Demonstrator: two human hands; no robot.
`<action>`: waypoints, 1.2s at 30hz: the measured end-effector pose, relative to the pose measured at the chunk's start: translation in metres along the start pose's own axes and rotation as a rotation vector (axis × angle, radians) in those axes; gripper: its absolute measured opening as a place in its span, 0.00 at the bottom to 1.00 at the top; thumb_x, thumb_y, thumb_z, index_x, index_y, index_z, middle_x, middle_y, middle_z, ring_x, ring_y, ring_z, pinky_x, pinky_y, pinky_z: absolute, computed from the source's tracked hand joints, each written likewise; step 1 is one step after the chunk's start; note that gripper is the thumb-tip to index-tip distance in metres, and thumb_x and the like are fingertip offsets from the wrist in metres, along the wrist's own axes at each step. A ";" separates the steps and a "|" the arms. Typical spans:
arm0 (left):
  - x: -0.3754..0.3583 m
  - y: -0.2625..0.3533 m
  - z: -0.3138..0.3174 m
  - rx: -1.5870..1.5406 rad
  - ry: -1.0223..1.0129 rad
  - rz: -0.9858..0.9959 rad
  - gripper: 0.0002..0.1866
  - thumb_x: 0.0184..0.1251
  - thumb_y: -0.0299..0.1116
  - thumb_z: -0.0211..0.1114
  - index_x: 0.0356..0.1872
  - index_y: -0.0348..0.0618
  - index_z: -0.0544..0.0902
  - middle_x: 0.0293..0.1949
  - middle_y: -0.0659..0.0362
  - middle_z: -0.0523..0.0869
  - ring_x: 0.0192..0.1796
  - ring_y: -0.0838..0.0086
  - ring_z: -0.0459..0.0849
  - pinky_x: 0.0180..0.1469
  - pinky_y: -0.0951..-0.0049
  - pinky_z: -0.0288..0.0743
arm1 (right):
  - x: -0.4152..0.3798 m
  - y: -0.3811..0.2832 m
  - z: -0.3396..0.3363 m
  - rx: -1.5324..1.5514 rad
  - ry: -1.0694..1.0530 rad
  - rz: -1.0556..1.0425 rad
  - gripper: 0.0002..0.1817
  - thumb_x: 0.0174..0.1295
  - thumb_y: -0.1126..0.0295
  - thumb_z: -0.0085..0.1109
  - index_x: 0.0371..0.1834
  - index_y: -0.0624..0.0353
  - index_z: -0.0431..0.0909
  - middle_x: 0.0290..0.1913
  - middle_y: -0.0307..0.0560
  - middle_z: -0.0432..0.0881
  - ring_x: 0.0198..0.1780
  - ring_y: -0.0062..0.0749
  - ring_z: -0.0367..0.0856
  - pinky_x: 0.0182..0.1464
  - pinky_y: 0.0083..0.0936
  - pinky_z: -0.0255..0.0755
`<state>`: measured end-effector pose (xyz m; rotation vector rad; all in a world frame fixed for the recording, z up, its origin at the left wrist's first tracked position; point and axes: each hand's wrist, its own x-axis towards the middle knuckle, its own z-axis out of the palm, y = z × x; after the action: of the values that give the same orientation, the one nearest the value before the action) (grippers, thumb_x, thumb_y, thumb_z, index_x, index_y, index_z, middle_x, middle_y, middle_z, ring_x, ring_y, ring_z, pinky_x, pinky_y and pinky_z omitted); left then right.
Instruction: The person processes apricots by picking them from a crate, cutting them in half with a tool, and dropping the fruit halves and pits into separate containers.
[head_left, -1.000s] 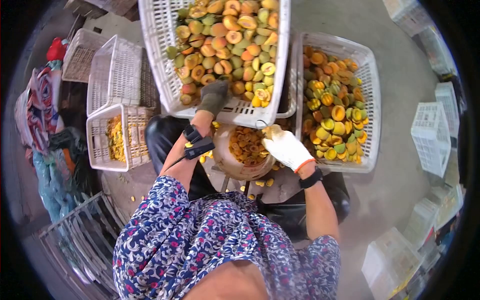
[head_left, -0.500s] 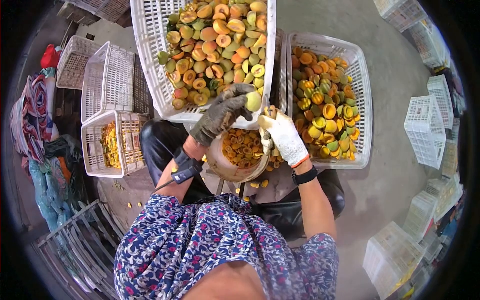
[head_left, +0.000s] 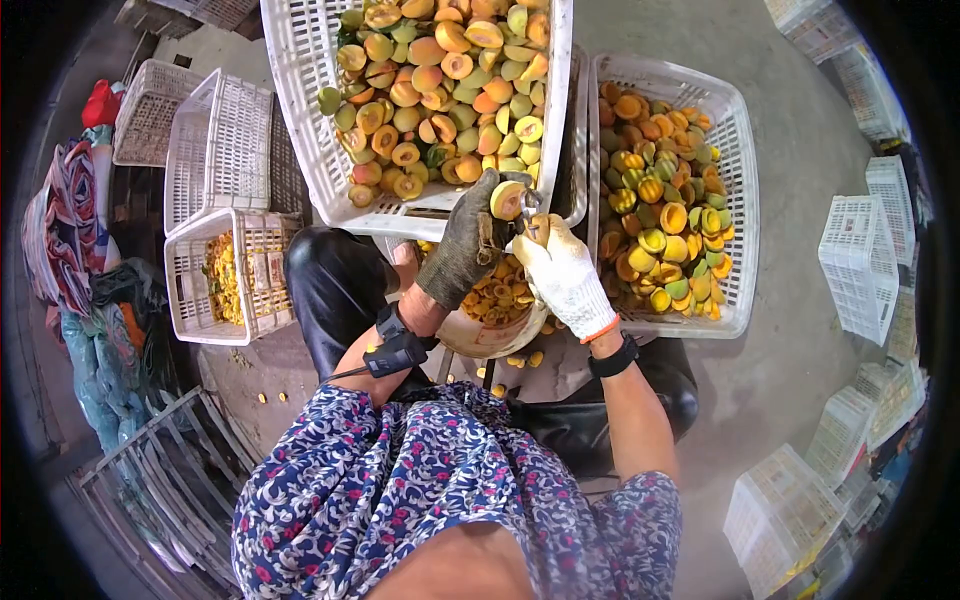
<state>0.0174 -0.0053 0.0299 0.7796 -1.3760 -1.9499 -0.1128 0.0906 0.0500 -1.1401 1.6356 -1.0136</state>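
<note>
My left hand (head_left: 468,232), in a dark soiled glove, holds a peach half (head_left: 507,201) with its cut face and brown centre turned toward me. In a white knit glove, my right hand (head_left: 562,268) is closed around a short-handled pitting tool (head_left: 537,228). The tool's metal end is right at the fruit's right edge. Below both hands stands a round bucket (head_left: 492,345) of orange-brown cut pieces, partly covered by the gloves. A white crate (head_left: 300,110) of halved peaches lies just beyond my left hand.
To the right, another white crate (head_left: 748,200) holds hollowed peach halves. Stacked crates (head_left: 215,150) stand at left, the lowest with yellow scraps. More crates (head_left: 858,260) line the right side. A metal rack (head_left: 165,465) and a cloth pile (head_left: 75,220) are at far left.
The fruit in my left hand has turned from its skin side to its cut face. The tool has come up against it. The view has shifted slightly.
</note>
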 end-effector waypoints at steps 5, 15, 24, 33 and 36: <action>0.002 -0.008 0.003 0.306 0.078 0.137 0.19 0.71 0.39 0.60 0.55 0.35 0.74 0.44 0.53 0.84 0.46 0.70 0.83 0.50 0.71 0.76 | 0.002 0.018 0.007 -0.274 0.113 -0.354 0.13 0.63 0.68 0.59 0.45 0.66 0.71 0.27 0.59 0.80 0.32 0.57 0.82 0.30 0.40 0.74; 0.004 -0.034 0.002 0.187 0.221 0.140 0.11 0.71 0.34 0.59 0.44 0.36 0.77 0.37 0.56 0.85 0.40 0.73 0.83 0.46 0.73 0.77 | 0.006 0.020 -0.005 -0.447 0.000 -0.566 0.07 0.60 0.74 0.56 0.40 0.64 0.75 0.31 0.56 0.76 0.29 0.47 0.78 0.32 0.35 0.73; 0.003 -0.022 0.001 0.221 0.124 0.152 0.30 0.76 0.58 0.44 0.42 0.37 0.78 0.38 0.55 0.84 0.39 0.69 0.84 0.46 0.68 0.80 | -0.001 -0.020 -0.006 0.346 -0.260 0.338 0.06 0.64 0.68 0.53 0.36 0.59 0.71 0.21 0.36 0.69 0.20 0.20 0.70 0.22 0.23 0.66; 0.009 -0.026 0.000 -0.376 -0.036 0.091 0.30 0.79 0.53 0.41 0.26 0.38 0.76 0.26 0.55 0.80 0.31 0.68 0.79 0.47 0.64 0.78 | -0.010 0.009 0.012 -0.098 -0.099 -0.194 0.09 0.66 0.66 0.53 0.35 0.61 0.72 0.23 0.38 0.72 0.20 0.22 0.73 0.22 0.23 0.69; 0.002 -0.024 0.002 -0.359 -0.117 0.051 0.32 0.78 0.53 0.42 0.19 0.40 0.75 0.22 0.56 0.78 0.29 0.68 0.78 0.47 0.65 0.77 | -0.014 -0.012 0.009 0.228 -0.328 0.247 0.09 0.65 0.68 0.54 0.29 0.60 0.72 0.18 0.38 0.69 0.15 0.25 0.68 0.17 0.24 0.63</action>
<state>0.0112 0.0007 0.0075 0.4631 -1.0523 -2.1467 -0.0983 0.0998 0.0613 -0.8744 1.3227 -0.7835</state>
